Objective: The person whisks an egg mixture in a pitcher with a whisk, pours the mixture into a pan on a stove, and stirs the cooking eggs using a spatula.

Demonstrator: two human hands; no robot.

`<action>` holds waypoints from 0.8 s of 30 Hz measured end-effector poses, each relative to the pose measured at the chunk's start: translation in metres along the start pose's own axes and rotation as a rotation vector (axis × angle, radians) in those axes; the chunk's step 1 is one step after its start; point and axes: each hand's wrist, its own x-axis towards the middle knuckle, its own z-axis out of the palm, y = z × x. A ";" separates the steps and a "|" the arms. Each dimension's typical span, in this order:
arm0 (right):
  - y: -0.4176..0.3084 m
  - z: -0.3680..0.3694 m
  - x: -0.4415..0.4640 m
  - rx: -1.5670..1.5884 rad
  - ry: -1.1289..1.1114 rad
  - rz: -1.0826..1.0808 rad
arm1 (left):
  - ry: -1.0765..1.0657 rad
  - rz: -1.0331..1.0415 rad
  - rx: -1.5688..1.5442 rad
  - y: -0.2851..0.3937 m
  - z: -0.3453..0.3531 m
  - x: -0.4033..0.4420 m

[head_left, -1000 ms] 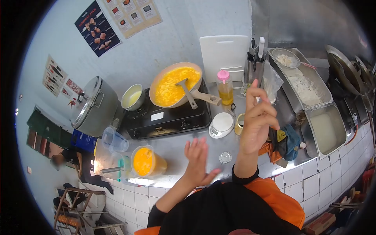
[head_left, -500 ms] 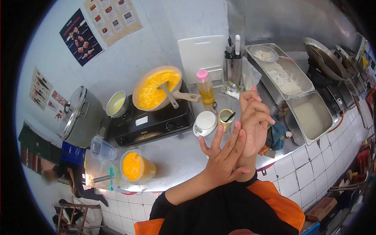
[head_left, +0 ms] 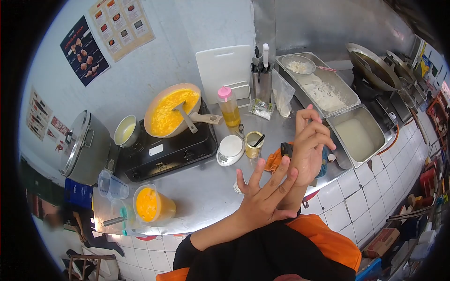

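My left hand (head_left: 263, 194) is held up over the front of the steel counter, fingers spread and holding nothing. Just right of it, my right hand (head_left: 310, 152) is raised with its fingers bent and apart, also bare. The left fingertips overlap the right wrist and palm in view; whether they touch, I cannot tell. Beyond the hands stand a white kitchen scale (head_left: 230, 148) and a tin (head_left: 253, 151) with a black handle sticking out. Partly hidden behind the right hand lie an orange cloth (head_left: 273, 161) and a blue cloth (head_left: 323, 164).
A frying pan (head_left: 152, 122) of yellow egg-like mixture with a spatula (head_left: 186, 119) sits on a black gas stove (head_left: 171, 158). Left are a jug (head_left: 167, 207) of orange-yellow liquid and a big pot (head_left: 89, 157). Right are steel trays (head_left: 349, 97) of flour and cloudy liquid, then woks (head_left: 391, 84).
The view has swung right, so the counter things sit further left. My hands stay close together, my left fingers now lower along the right wrist. More of the orange cloth shows.
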 end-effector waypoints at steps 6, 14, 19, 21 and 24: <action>0.010 0.011 0.000 -0.014 -0.023 -0.053 | -0.013 -0.008 -0.077 0.003 0.003 -0.004; -0.003 0.016 0.003 -0.049 -0.084 -0.136 | 0.088 0.051 -0.015 -0.002 0.019 -0.018; -0.005 0.010 0.003 -0.189 -0.101 -0.107 | 0.140 0.024 -0.073 0.001 0.027 -0.014; -0.005 0.005 0.002 -0.269 -0.097 -0.077 | 0.122 -0.006 -0.101 0.001 0.023 -0.007; 0.002 -0.003 0.002 -0.387 -0.075 -0.090 | 0.092 -0.027 -0.106 -0.002 0.015 0.003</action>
